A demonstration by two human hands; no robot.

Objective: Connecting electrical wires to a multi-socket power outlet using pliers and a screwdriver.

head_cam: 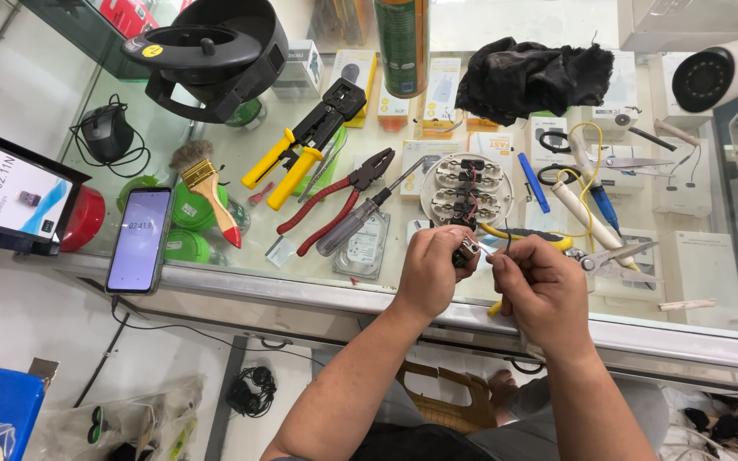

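The left hand [430, 271] is curled up tight. Its fingers [453, 243] are wrapped around a small dark part with a shiny metal end [468, 249]. The part sits just above the front edge of the glass bench [241, 166], right between the two hands.

The right hand [544, 290] is closed too. Its thumb and first finger are pinched together on something thin next to the metal end. It is too small to tell what it is. A thin dark wire [506, 242] sticks up just above the pinch. The two hands almost touch.

Just behind the hands lies a round white plate with wires [466, 188]. A screwdriver [360, 224] and red pliers [340, 198] lie to the left of it. A phone [139, 239] rests near the bench edge, far to the left. Scissors [612, 256] lie to the right of the right hand.
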